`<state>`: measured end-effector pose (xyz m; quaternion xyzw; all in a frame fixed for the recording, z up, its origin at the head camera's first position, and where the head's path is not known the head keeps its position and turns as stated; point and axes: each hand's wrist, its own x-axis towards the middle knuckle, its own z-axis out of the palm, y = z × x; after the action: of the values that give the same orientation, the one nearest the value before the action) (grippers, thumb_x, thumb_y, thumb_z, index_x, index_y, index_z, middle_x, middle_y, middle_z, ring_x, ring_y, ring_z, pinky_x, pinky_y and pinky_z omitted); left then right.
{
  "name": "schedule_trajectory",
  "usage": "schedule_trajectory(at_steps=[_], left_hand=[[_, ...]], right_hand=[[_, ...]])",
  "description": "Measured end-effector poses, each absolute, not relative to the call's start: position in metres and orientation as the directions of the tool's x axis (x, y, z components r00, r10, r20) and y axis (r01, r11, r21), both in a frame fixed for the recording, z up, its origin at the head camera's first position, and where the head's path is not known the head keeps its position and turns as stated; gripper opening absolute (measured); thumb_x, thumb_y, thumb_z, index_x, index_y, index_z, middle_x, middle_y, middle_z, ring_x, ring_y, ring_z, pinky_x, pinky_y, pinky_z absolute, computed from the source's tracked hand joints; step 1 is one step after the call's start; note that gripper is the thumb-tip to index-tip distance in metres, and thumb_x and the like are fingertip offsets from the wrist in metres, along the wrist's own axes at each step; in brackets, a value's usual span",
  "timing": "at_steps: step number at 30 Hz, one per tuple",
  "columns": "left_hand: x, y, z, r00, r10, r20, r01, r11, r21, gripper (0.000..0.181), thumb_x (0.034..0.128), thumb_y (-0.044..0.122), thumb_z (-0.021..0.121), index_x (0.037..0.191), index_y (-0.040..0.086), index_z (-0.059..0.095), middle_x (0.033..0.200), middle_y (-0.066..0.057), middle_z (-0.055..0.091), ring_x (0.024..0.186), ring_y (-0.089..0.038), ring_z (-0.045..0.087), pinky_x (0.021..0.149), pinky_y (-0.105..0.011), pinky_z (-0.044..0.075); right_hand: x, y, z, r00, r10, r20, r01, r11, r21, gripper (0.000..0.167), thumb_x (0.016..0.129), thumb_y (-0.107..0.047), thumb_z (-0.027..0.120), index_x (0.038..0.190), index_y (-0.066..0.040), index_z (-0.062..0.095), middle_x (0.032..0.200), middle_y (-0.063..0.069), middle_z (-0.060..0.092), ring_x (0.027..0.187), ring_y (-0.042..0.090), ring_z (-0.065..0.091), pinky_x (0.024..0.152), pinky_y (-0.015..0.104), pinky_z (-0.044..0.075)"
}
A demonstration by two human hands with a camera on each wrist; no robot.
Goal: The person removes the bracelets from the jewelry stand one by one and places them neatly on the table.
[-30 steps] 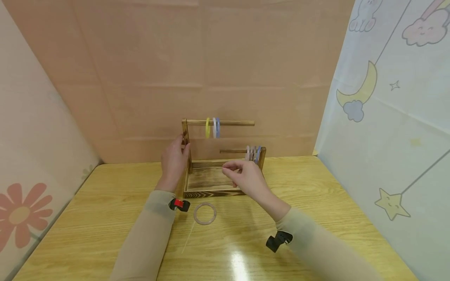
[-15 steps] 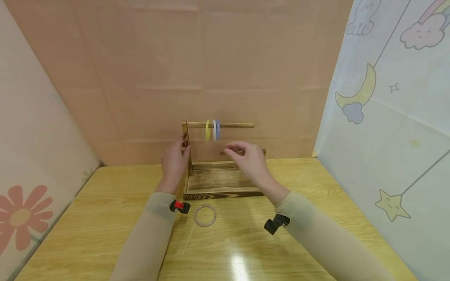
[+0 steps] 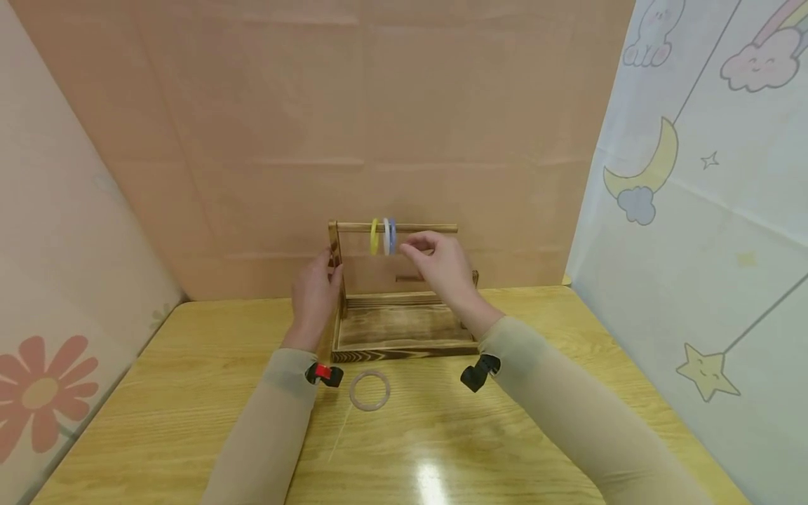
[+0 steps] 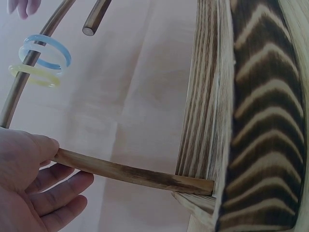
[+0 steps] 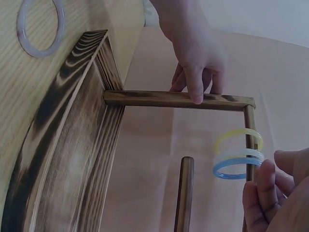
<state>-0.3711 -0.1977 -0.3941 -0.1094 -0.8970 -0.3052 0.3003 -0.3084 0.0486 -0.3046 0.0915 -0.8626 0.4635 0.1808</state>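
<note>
While I'm watching remotely, left hand [image 3: 313, 294] is gripping the wooden upright [image 3: 335, 240]; any slackening could be letting the rack [image 3: 404, 353] tip. Yellow ring [image 3: 374, 242], white ring [image 3: 387, 245] and blue ring [image 3: 393, 242] are hanging on the upper bar [image 3: 423, 228]. Right hand [image 3: 442, 266] is hovering just beside blue, fingers loosely bent, visibly pinching nothing; a careless rightward drag could be spilling rings off the free end. I'm finding no readable brands, labels or writing.

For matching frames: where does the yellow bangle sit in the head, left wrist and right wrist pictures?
Head: the yellow bangle is just left of centre, leftmost of three on the upper rod.
Left wrist: the yellow bangle is at upper left, lowest of the three, above the left hand.
Right wrist: the yellow bangle is right of centre, topmost of the three.
Shared landmark: the blue bangle on the same rod.
</note>
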Motion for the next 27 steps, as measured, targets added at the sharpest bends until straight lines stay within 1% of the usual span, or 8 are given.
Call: schedule_trajectory(at_steps=[3, 5, 10, 12, 15, 22, 27], left_hand=[[-0.37, -0.197, -0.395, -0.794, 0.014, 0.607, 0.383, 0.788, 0.483, 0.04, 0.1108, 0.022, 0.071, 0.141, -0.005, 0.067, 0.123, -0.026, 0.077, 0.097, -0.043, 0.078, 0.077, -0.06, 0.061], [-0.37, -0.197, -0.395, -0.793, 0.014, 0.609, 0.385, 0.786, 0.483, 0.041, 0.1108, 0.021, 0.071, 0.141, -0.005, 0.066, 0.123, -0.026, 0.077, 0.096, -0.042, 0.078, 0.077, -0.059, 0.062], [-0.368, -0.196, -0.393, -0.791, 0.01, 0.612, 0.382, 0.789, 0.481, 0.04, 0.1108, 0.021, 0.071, 0.141, -0.005, 0.067, 0.123, -0.025, 0.077, 0.098, -0.044, 0.077, 0.078, -0.061, 0.061], [-0.367, -0.196, -0.393, -0.792, 0.007, 0.611, 0.377, 0.792, 0.48, 0.04, 0.1108, 0.022, 0.071, 0.141, -0.005, 0.067, 0.124, -0.025, 0.077, 0.1, -0.046, 0.077, 0.08, -0.062, 0.06], [-0.367, -0.194, -0.393, -0.795, 0.005, 0.607, 0.37, 0.797, 0.478, 0.041, 0.111, 0.022, 0.071, 0.141, -0.005, 0.066, 0.125, -0.025, 0.076, 0.103, -0.047, 0.076, 0.081, -0.063, 0.06], [-0.367, -0.191, -0.395, -0.794, 0.007, 0.608, 0.369, 0.8, 0.473, 0.041, 0.1111, 0.022, 0.071, 0.141, -0.005, 0.066, 0.124, -0.025, 0.076, 0.101, -0.048, 0.076, 0.08, -0.063, 0.06], [-0.367, -0.187, -0.396, -0.792, 0.003, 0.611, 0.374, 0.793, 0.481, 0.04, 0.1108, 0.022, 0.071, 0.14, -0.005, 0.067, 0.124, -0.025, 0.077, 0.101, -0.047, 0.076, 0.08, -0.062, 0.06]], right_hand=[[-0.313, 0.047, -0.305, -0.926, 0.022, 0.377, -0.3, 0.565, -0.768, 0.027, 0.107, -0.036, 0.076, 0.125, -0.016, 0.082, 0.111, 0.0, 0.079, 0.08, 0.038, 0.077, 0.06, 0.035, 0.051], [-0.317, 0.046, -0.305, -0.931, 0.029, 0.365, -0.284, 0.57, -0.771, 0.027, 0.107, -0.038, 0.076, 0.125, -0.018, 0.081, 0.112, -0.001, 0.079, 0.079, 0.035, 0.076, 0.059, 0.034, 0.051], [-0.324, 0.044, -0.307, -0.935, 0.039, 0.353, -0.268, 0.574, -0.774, 0.028, 0.107, -0.039, 0.076, 0.126, -0.018, 0.081, 0.116, -0.001, 0.078, 0.073, 0.023, 0.075, 0.061, 0.035, 0.053], [-0.327, 0.044, -0.308, -0.937, 0.041, 0.348, -0.264, 0.57, -0.778, 0.029, 0.107, -0.038, 0.076, 0.127, -0.018, 0.081, 0.118, 0.0, 0.079, 0.072, 0.022, 0.075, 0.061, 0.034, 0.054], [-0.33, 0.045, -0.31, -0.942, 0.045, 0.333, -0.251, 0.566, -0.785, 0.031, 0.107, -0.04, 0.076, 0.129, -0.018, 0.08, 0.12, 0.0, 0.079, 0.074, 0.024, 0.077, 0.061, 0.034, 0.054], [-0.335, 0.046, -0.315, -0.952, 0.029, 0.305, -0.242, 0.538, -0.807, 0.033, 0.108, -0.04, 0.075, 0.132, -0.017, 0.079, 0.126, 0.001, 0.077, 0.088, 0.036, 0.079, 0.065, 0.036, 0.056], [-0.336, 0.047, -0.316, -0.955, 0.028, 0.297, -0.236, 0.538, -0.809, 0.034, 0.108, -0.04, 0.074, 0.133, -0.017, 0.078, 0.127, 0.001, 0.075, 0.087, 0.036, 0.079, 0.064, 0.036, 0.054]])
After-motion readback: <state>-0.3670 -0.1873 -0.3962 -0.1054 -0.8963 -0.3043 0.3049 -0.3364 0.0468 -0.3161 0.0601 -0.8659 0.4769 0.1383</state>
